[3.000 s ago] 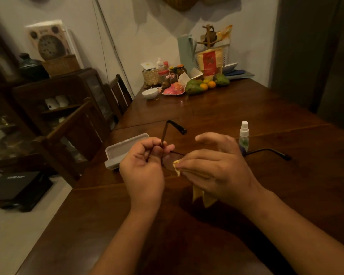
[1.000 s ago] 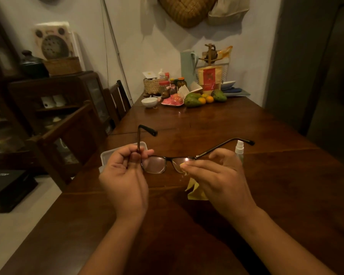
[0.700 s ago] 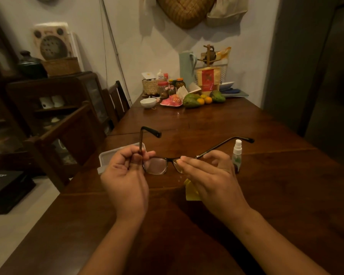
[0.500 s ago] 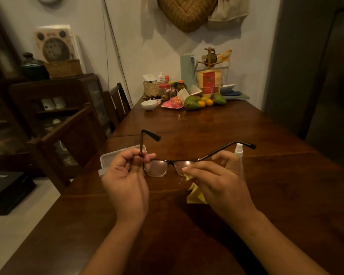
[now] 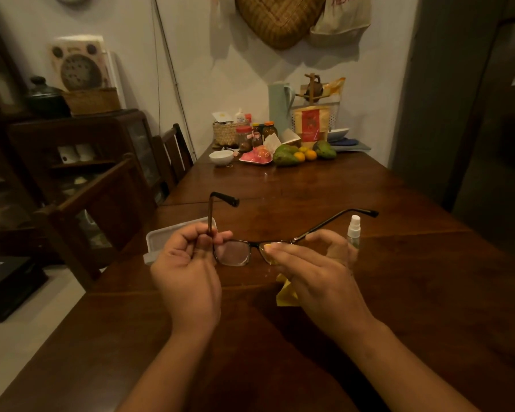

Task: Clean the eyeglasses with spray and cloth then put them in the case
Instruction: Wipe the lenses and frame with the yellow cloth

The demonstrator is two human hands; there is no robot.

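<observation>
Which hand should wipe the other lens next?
Probably the right hand: it already holds the yellow cloth against one lens of the glasses. The left hand is busy pinching the frame's corner to steady it.

We hold both forearms out over the dark wooden table, our left hand point(image 5: 188, 263) pinched on the hinge corner of the dark-framed eyeglasses point(image 5: 235, 252), our right hand point(image 5: 315, 269) pressing the yellow cleaning cloth point(image 5: 286, 294) onto the other lens.

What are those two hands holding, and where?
Left hand pinches the eyeglasses at the temple hinge; right hand presses a yellow cloth on the other lens.
</observation>
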